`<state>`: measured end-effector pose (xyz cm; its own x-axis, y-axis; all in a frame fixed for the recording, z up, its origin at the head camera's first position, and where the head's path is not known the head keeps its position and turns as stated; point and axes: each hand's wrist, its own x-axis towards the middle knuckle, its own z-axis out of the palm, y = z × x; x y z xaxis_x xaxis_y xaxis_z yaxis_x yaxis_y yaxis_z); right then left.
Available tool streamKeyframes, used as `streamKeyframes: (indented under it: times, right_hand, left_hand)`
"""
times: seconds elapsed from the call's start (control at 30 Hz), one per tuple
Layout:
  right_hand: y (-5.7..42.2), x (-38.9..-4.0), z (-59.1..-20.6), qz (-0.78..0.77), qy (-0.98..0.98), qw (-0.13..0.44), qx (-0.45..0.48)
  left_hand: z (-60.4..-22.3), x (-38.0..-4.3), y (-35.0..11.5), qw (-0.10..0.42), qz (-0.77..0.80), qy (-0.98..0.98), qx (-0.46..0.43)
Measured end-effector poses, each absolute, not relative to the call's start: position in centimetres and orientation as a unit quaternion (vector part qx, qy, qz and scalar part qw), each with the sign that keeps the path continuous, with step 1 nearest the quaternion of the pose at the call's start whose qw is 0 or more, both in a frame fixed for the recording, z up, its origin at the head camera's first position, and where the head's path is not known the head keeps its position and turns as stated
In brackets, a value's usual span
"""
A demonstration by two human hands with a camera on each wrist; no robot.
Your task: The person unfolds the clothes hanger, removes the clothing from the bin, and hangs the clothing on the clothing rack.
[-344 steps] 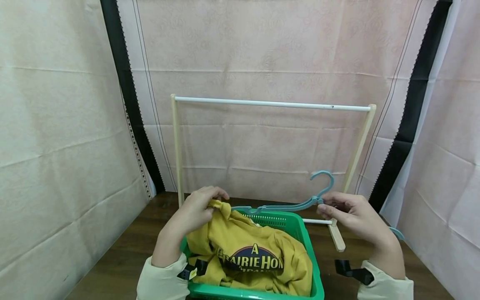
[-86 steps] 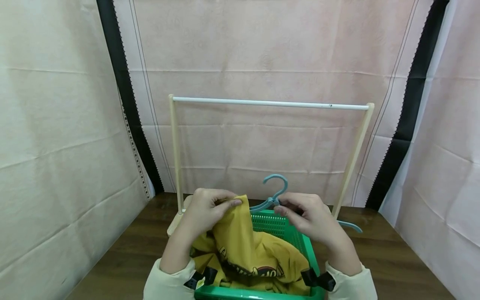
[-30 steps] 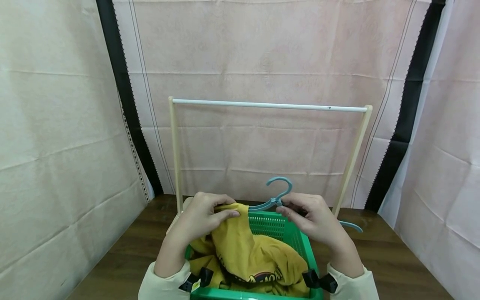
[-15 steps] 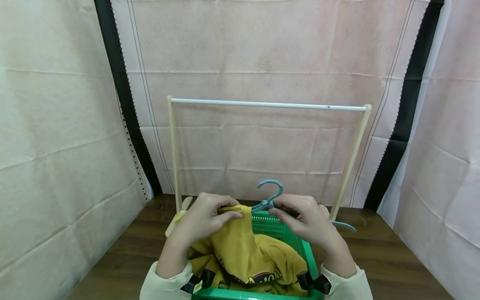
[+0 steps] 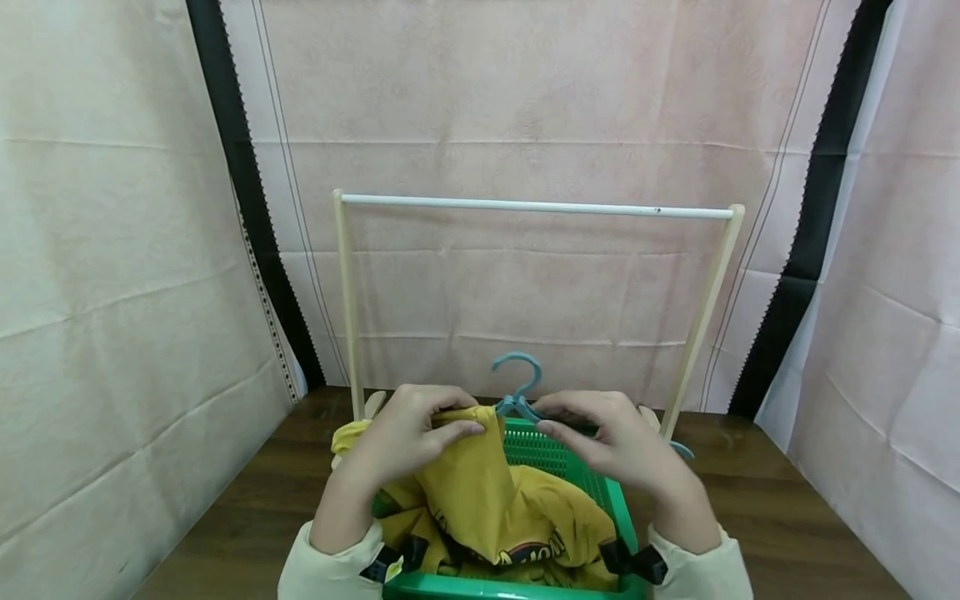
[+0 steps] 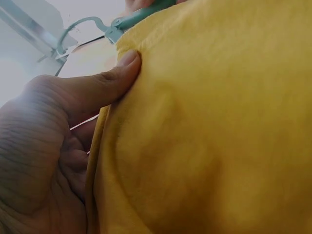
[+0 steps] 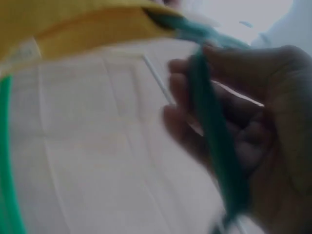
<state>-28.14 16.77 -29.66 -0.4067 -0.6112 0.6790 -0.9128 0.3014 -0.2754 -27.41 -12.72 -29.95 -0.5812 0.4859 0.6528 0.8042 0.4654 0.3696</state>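
A yellow printed shirt (image 5: 472, 492) lies bunched in a green basket (image 5: 502, 590), its upper edge lifted. My left hand (image 5: 397, 437) pinches that edge, with the thumb (image 6: 97, 90) on the outside of the cloth in the left wrist view. A blue clothes hanger (image 5: 537, 373) stands hook up beside the edge; its left arm is hidden inside the shirt. My right hand (image 5: 622, 437) holds the hanger's right arm, which crosses the fingers as a blurred bar (image 7: 212, 122) in the right wrist view. Yellow cloth (image 5: 348, 435) sticks out left of my left wrist.
Behind the basket stands a clothes rack with a white rail (image 5: 525, 204) and cream posts (image 5: 347, 308). The brown wooden table (image 5: 787, 517) extends to both sides. Pale cloth walls (image 5: 112, 250) with black strips enclose the space.
The hanger has moved left, deeper into the shirt, and my right hand has moved left since 11.5 seconds ago. More yellow cloth shows beyond my left wrist. The left hand keeps its pinch.
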Motion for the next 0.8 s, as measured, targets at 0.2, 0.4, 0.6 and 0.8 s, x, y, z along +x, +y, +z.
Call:
streamKeyframes:
  times: [0.2, 0.4, 0.6, 0.8]
  right_hand:
    - [21.0, -27.7, -29.0, 0.335, -0.819, 0.181, 0.430]
    - [22.1, -27.5, -28.8, 0.335, -0.822, 0.191, 0.419]
    - [21.8, -27.7, -29.1, 0.344, -0.815, 0.190, 0.427]
    - [21.3, -27.9, -29.3, 0.342, -0.818, 0.180, 0.426]
  left_hand:
    - [-29.7, -27.3, -14.0, 0.253, -0.348, -0.824, -0.368]
    - [-29.7, -27.3, -14.0, 0.256, -0.354, -0.820, -0.369]
    - [-29.7, -27.1, -13.9, 0.260, -0.352, -0.825, -0.357]
    - [-29.8, -27.3, -13.7, 0.264, -0.350, -0.825, -0.356]
